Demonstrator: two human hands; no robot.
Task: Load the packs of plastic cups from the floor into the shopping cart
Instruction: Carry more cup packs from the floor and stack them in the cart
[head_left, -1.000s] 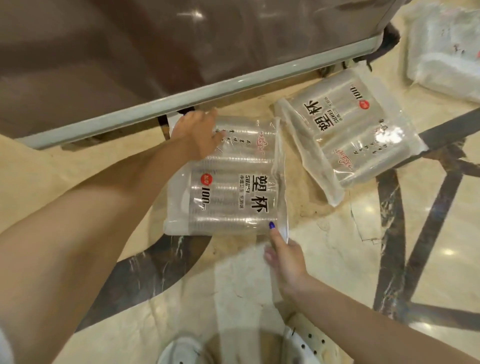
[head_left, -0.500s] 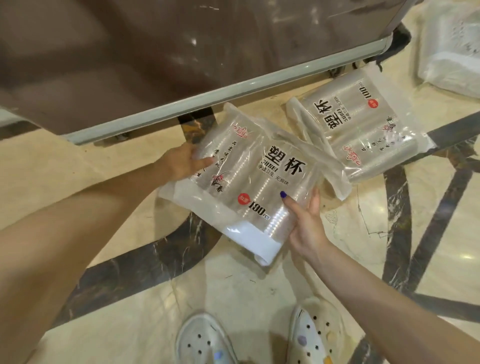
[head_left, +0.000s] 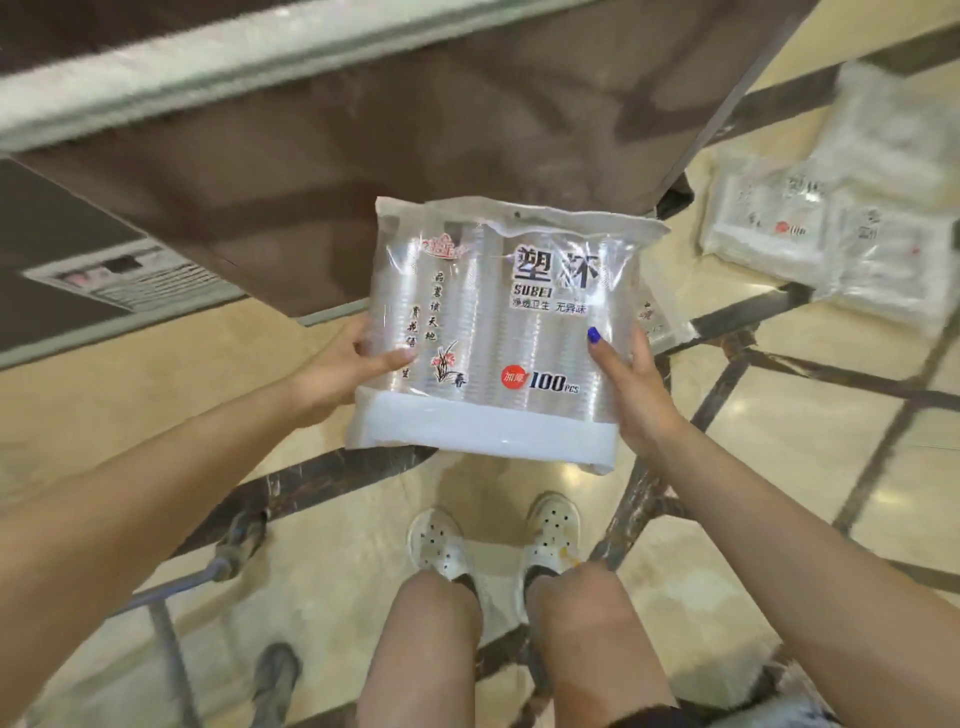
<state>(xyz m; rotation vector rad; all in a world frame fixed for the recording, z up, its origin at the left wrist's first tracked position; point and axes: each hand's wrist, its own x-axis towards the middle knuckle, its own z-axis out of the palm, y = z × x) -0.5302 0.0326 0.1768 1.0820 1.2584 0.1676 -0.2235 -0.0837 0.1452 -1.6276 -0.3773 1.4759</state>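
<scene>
A clear pack of plastic cups (head_left: 498, 332) with black print and a "100 pcs" label is held up in the air, upright, in front of me. My left hand (head_left: 345, 366) grips its left edge, thumb across the front. My right hand (head_left: 631, 387) grips its right edge, a blue-nailed thumb on the front. Behind the pack is the shopping cart (head_left: 363, 156), its brown side panel framed by a pale rim. Part of another pack (head_left: 660, 317) shows on the floor just behind the held one.
More packs of cups (head_left: 810, 244) lie in a pile on the marble floor at the right. The cart's lower frame and a wheel (head_left: 244, 545) stand by my left leg. My feet in white clogs (head_left: 493, 535) are below the pack.
The pack has come up off the floor and turned upright, held in both hands at chest height. My view has risen, so my legs and the cart's frame now show.
</scene>
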